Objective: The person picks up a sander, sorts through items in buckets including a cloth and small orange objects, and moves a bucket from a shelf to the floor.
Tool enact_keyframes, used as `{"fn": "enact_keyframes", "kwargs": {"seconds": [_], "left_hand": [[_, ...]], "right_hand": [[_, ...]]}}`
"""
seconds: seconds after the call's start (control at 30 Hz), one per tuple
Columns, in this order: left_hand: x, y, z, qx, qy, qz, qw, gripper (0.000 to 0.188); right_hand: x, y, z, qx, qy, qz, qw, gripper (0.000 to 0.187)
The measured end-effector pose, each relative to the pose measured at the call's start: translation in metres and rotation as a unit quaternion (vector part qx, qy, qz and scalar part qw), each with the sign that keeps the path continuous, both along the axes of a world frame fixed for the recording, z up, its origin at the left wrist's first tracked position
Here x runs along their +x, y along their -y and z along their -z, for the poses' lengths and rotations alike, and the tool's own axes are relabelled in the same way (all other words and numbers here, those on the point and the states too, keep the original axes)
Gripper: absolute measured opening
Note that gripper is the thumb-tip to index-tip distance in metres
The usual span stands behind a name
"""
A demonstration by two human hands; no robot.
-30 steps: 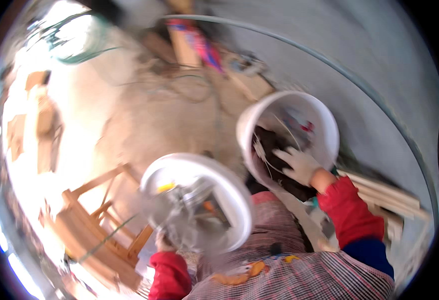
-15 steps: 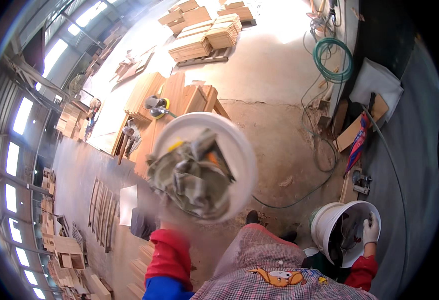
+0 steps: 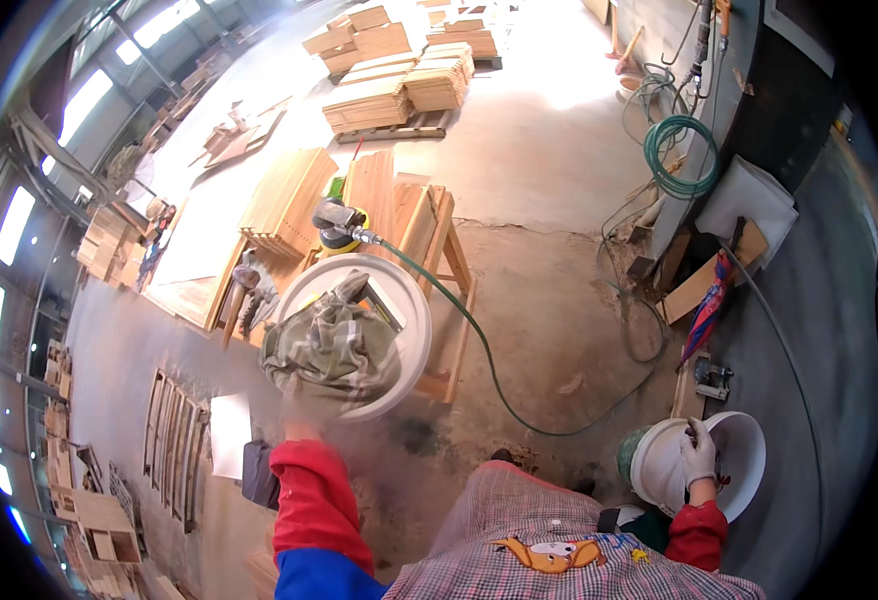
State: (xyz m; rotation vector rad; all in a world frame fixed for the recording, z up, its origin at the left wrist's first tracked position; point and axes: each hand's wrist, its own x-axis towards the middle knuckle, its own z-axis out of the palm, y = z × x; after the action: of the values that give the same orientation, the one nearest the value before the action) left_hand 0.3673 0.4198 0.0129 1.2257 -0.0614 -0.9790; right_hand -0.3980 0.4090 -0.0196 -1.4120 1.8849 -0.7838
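My left hand (image 3: 297,408), blurred by motion, is at the near-left rim of a round white tub (image 3: 415,330), which it holds up in front of the workbench. A crumpled grey-green cloth (image 3: 334,345) fills the tub and hangs over its left side, partly covering a flat dark-edged thing. At lower right, my gloved right hand (image 3: 699,455) has its fingers bent over the rim of a white bucket (image 3: 659,465) that is tilted with its mouth to the right. What lies inside the bucket is mostly hidden.
Beyond the tub, a sander (image 3: 341,222) with a green hose (image 3: 479,335) rests on a wooden workbench (image 3: 444,225). Stacked boards (image 3: 369,105) sit on a pallet farther off. A coiled hose (image 3: 681,155) hangs at right, above a folded umbrella (image 3: 707,305). Slatted pallets (image 3: 174,445) stand at left.
My left hand has moved the tub left and away, nearer the bench. My right hand has shifted from inside the bucket's mouth leftward to its rim.
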Motion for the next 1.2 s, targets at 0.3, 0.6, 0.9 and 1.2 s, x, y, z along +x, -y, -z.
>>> {"fn": "enact_keyframes", "kwargs": {"seconds": [0.3,0.6,0.9,1.2], "left_hand": [[0.004,0.027,0.007,-0.068,0.104,0.161,0.979,0.048],[-0.202,0.052,-0.169,-0.093,0.549,0.087,0.826,0.041],[-0.395,0.070,-0.098,-0.234,0.321,0.558,0.729,0.051],[-0.516,0.096,-0.058,-0.156,0.479,0.576,0.644,0.038]], "right_hand": [[0.108,-0.003,-0.052,-0.018,0.111,0.011,0.994,0.030],[0.232,0.028,-0.136,0.057,0.757,-0.104,0.643,0.065],[0.228,-0.021,-0.127,0.054,0.814,-0.078,0.573,0.055],[0.144,-0.056,-0.099,-0.030,0.800,0.032,0.599,0.048]]}}
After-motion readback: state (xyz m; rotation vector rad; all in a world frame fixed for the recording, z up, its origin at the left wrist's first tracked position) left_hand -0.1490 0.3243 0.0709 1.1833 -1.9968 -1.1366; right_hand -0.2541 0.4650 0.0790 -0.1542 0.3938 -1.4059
